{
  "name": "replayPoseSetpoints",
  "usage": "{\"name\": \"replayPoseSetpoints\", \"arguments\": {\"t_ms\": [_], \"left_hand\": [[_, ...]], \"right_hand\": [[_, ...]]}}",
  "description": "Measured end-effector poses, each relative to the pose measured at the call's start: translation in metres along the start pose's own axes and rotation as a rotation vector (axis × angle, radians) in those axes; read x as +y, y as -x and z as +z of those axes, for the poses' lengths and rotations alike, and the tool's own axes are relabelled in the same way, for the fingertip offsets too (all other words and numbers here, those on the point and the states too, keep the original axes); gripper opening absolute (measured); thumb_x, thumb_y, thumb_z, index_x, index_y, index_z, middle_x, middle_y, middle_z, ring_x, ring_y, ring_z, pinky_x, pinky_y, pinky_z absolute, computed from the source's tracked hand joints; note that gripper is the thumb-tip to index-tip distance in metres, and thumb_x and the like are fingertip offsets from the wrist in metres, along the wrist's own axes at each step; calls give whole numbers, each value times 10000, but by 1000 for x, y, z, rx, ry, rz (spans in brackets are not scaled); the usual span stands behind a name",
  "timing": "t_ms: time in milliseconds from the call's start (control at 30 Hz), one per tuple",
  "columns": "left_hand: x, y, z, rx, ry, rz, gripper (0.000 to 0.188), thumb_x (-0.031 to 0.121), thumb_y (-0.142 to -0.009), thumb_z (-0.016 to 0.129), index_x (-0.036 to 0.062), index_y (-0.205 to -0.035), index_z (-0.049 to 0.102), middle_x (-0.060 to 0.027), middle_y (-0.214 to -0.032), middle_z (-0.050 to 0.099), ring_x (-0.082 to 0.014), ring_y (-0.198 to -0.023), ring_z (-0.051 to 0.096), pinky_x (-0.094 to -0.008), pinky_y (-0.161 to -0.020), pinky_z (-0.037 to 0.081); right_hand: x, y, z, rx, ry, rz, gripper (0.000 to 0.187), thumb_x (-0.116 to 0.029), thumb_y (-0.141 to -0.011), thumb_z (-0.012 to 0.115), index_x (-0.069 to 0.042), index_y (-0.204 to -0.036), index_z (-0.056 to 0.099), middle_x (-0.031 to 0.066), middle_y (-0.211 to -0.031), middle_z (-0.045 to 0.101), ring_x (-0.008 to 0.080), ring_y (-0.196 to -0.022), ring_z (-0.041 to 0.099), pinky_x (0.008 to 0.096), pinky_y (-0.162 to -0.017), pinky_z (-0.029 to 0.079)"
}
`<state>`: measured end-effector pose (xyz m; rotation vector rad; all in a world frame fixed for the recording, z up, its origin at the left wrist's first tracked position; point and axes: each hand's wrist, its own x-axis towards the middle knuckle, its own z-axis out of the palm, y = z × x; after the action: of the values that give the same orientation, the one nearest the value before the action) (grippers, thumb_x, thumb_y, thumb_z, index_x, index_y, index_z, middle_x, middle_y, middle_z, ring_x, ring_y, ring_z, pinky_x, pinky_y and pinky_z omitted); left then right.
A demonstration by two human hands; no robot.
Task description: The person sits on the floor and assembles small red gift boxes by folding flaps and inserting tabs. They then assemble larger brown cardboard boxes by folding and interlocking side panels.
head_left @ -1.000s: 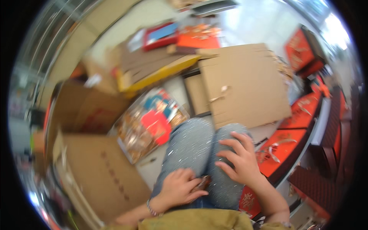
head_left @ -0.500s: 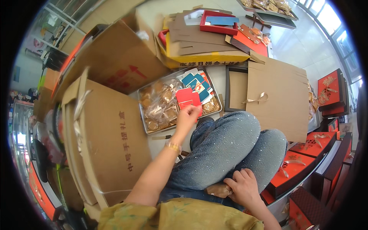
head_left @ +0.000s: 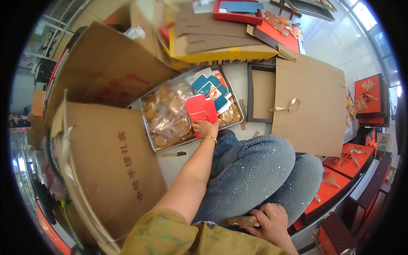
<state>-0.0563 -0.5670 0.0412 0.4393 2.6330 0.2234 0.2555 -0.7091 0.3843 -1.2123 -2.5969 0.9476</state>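
Note:
My left hand (head_left: 206, 127) reaches over the near edge of a metal tray (head_left: 239, 126). Its fingers are closed on a flat red folded card (head_left: 199, 108), possibly a small unfolded carton; the fingertips are partly hidden. Behind that lie teal printed cards (head_left: 217, 98) on a white and red stack. Round golden-brown pastries in clear bags (head_left: 172, 95) fill the left of the tray. Low by my lap, my right hand (head_left: 272, 221) grips a small brown wrapped pastry (head_left: 240, 221), its right end covered by the fingers.
Tall cardboard cartons (head_left: 114, 161) stand on my left. Ahead is a yellow-edged carton (head_left: 225, 58) with brown sheets and a red tray (head_left: 238, 16) on top. A cardboard panel (head_left: 314, 106) leans over a dark box frame (head_left: 256, 117). Red gift boxes (head_left: 325, 189) line the right.
My left hand has settled lower against the red card, its fingers further around the near edge. My right hand has shifted slightly down with the pastry. The whole view has tilted a little.

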Motion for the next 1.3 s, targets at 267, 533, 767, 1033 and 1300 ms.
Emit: {"name": "replayPoseSetpoints", "arguments": {"t_ms": [267,533,767,1033,1300], "left_hand": [[-18,-11,38,111,-69,99,1116,515,-891,813,-146,-1614,277,-405,-1688,259,-526,-1555,349,-544,-1262,365],[-14,-14,29,120,-69,99,1174,550,-834,793,-151,-1619,273,-416,-1673,297,-524,-1571,338,-562,-1263,360],[11,-14,33,77,-148,14,1151,502,-841,784,-171,-1612,257,-450,-1662,274,-578,-1545,339,-579,-1277,325],[-12,-18,7,70,-102,193,673,344,-934,704,-74,-1436,544,-377,-1448,589,-503,-1177,697,-532,-1017,581],[-85,8,-127,-132,543,534,339,254,-1058,705,-6,-1276,720,-161,-1161,794,-292,-985,779,-432,-878,613]], "right_hand": [[11,4,12,60,41,-73,363,-434,-692,833,-175,-939,766,8,-813,544,221,-704,614,380,-671,498],[13,2,12,50,37,-110,283,-376,-733,759,-204,-956,784,0,-788,526,204,-698,620,369,-654,495],[17,2,13,74,35,-115,248,-300,-743,723,-211,-965,786,-20,-800,548,182,-691,617,346,-650,493],[13,-3,7,105,-43,-138,340,-368,-800,752,-155,-1065,765,6,-909,654,209,-747,669,360,-692,517],[13,6,-1,297,-372,-31,538,-389,-879,850,5,-1203,680,202,-1162,670,313,-1043,683,409,-838,582]]}}
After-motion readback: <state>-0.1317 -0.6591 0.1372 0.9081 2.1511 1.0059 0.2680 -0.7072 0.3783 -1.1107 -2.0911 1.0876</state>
